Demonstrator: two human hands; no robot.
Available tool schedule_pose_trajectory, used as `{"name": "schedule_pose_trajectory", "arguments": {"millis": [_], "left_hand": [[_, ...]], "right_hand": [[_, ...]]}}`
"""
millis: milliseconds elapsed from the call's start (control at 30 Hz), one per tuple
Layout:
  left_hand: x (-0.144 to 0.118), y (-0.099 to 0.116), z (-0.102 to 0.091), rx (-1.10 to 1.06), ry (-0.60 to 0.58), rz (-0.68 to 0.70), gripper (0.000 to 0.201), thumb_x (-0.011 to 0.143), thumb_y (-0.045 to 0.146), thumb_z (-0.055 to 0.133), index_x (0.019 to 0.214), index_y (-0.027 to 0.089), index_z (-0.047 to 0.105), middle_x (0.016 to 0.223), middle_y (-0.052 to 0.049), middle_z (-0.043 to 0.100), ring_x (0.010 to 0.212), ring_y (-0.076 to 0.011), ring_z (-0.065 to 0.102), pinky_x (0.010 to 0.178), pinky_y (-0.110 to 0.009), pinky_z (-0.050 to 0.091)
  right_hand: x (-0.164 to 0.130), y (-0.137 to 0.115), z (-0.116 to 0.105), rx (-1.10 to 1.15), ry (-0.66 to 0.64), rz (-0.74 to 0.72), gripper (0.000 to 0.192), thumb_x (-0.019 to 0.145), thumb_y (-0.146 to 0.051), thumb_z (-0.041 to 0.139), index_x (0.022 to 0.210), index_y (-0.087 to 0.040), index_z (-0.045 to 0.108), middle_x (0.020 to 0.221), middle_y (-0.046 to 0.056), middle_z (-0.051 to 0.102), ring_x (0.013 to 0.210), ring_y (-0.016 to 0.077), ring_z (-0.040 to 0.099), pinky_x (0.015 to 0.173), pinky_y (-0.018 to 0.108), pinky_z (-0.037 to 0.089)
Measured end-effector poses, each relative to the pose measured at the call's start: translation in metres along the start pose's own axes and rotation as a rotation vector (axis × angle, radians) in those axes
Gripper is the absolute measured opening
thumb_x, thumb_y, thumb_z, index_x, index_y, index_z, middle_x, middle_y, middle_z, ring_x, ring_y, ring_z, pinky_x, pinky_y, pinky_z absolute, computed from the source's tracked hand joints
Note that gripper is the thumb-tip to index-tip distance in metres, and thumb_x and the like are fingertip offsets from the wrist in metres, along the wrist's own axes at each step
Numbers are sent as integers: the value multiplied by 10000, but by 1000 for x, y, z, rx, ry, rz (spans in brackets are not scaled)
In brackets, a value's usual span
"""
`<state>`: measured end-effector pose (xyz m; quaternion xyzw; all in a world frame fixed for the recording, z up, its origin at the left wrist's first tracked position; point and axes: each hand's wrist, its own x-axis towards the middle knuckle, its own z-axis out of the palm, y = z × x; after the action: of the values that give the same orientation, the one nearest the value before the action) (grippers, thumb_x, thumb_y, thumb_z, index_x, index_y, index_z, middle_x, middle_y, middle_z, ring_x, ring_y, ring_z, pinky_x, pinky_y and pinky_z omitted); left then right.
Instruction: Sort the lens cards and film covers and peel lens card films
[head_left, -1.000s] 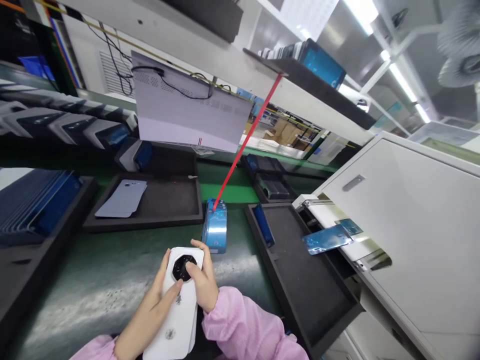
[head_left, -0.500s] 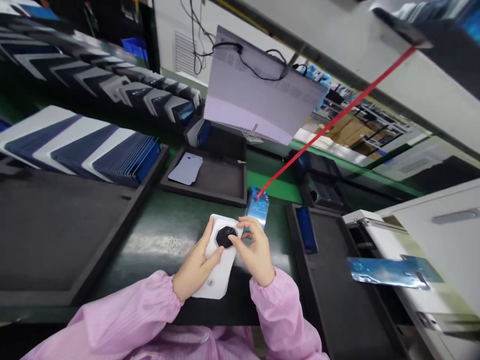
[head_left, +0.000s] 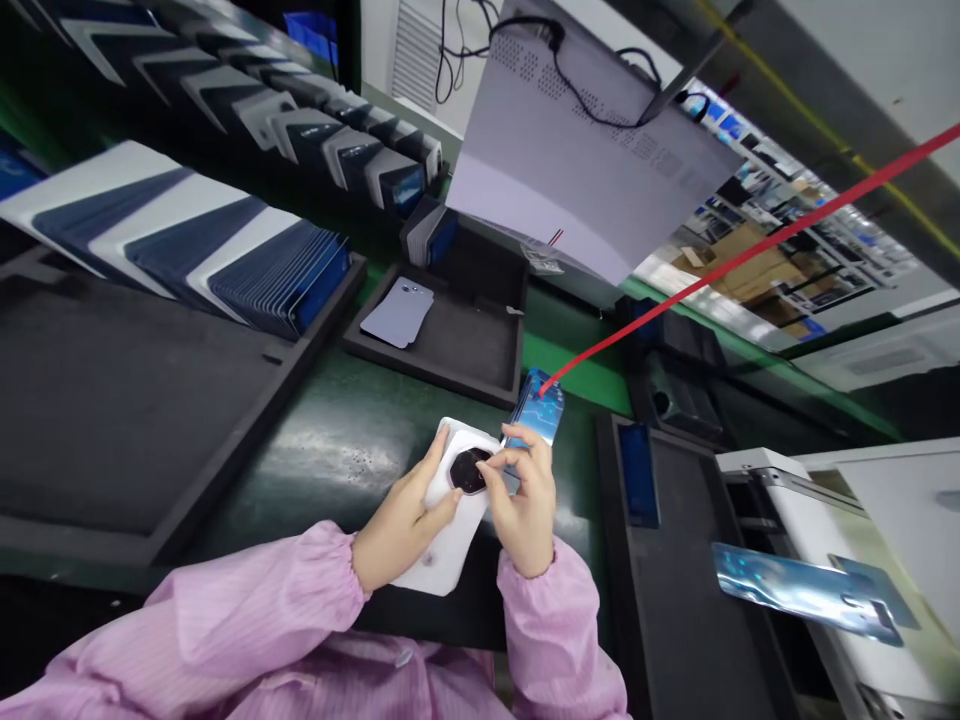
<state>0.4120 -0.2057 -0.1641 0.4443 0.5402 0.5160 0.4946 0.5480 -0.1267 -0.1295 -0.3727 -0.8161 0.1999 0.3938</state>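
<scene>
A white phone back cover (head_left: 454, 545) with a dark, many-sided camera window (head_left: 468, 471) is tilted above the dark green bench. Along its left side my left hand (head_left: 409, 515) is closed, the thumb lying across the face just below the window. At the upper left, a second pale edge shows behind the cover. My right hand (head_left: 525, 495) pinches with thumb and forefinger at the window's right edge; what is between the fingertips, if anything, is too small to make out. Just beyond that hand lies a small stack of shiny blue film-covered panels (head_left: 541, 405).
A black tray (head_left: 472, 350) holds grey phone covers (head_left: 399, 312). Leaning covers (head_left: 247, 270) fill part of the large left tray (head_left: 135, 420). At right is another tray (head_left: 697, 600) with a blue piece (head_left: 639, 475). A red strap (head_left: 720, 270) slants down from the upper right, past a hanging panel (head_left: 577, 150).
The view has shifted, so the bench and trays sit differently in the picture. My right forefinger has come in to meet the thumb at the camera window. My left hand keeps its hold.
</scene>
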Motion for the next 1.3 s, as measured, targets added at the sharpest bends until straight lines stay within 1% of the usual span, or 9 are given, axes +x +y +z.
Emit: {"name": "schedule_pose_trajectory", "arguments": {"millis": [133,367,433,533,667,833,1000,1133,1300], "left_hand": [[4,3,-2,-130,-34,-121,723,906,293,444,1478,251,3,1321,-64,538,1012,-191,605,893,-324,464],[5,3,-4,-182,-6,-128,708,904,282,472,1477,280,57,1447,-35,407,1178,-196,510,995,-290,380],[5,3,-3,-253,-10,-183,726,896,293,491,1473,315,51,1432,-29,426,1094,-192,564,918,-285,441],[5,3,-2,-404,-25,-254,755,885,302,509,1470,327,32,1354,-39,512,937,-172,619,786,-270,495],[6,3,-5,-541,-120,-247,741,854,324,548,1469,304,137,1348,-44,516,956,-188,608,780,-263,484],[2,1,0,-578,-347,-300,762,805,407,570,1460,287,200,1342,-46,529,984,-237,609,803,-313,487],[0,-1,11,-197,-131,-90,667,893,398,455,1472,253,158,1497,-33,329,1360,-228,302,1122,-333,224],[4,4,8,-14,-203,-38,595,938,447,306,1466,194,198,1551,-41,175,1421,-196,121,1162,-330,77],[6,16,3,-181,-472,-76,792,799,431,617,1443,186,225,1453,-153,369,1306,-304,375,1074,-452,306]], "right_hand": [[-14,4,9,-83,-4,-358,202,792,-25,578,842,-220,583,827,5,680,985,210,625,987,508,368],[-28,7,13,145,-2,-461,526,752,48,572,1194,-230,505,912,37,684,882,187,670,814,419,538],[-30,8,14,137,84,-358,622,735,28,606,1267,-264,468,1071,55,645,1025,207,619,891,442,504],[-31,11,12,315,162,99,709,756,-164,685,1368,-299,353,1376,85,434,1280,265,420,1036,504,374],[-31,16,7,994,-241,640,872,682,-598,686,1396,-286,296,1420,108,398,1311,322,378,1049,531,338],[-32,10,7,1362,-326,642,1167,464,-614,807,1419,-305,211,1375,115,455,1275,346,416,1002,559,356],[-32,1,7,1313,-190,674,1032,541,-341,825,1389,-356,237,1255,43,555,1149,298,541,976,508,402],[-27,-1,8,1170,-106,739,896,553,-223,800,1320,-320,347,1102,8,607,980,221,602,958,426,432],[-10,-4,2,900,-183,764,1063,585,-191,804,1422,-283,157,969,-1,612,881,177,609,900,393,469]]}}
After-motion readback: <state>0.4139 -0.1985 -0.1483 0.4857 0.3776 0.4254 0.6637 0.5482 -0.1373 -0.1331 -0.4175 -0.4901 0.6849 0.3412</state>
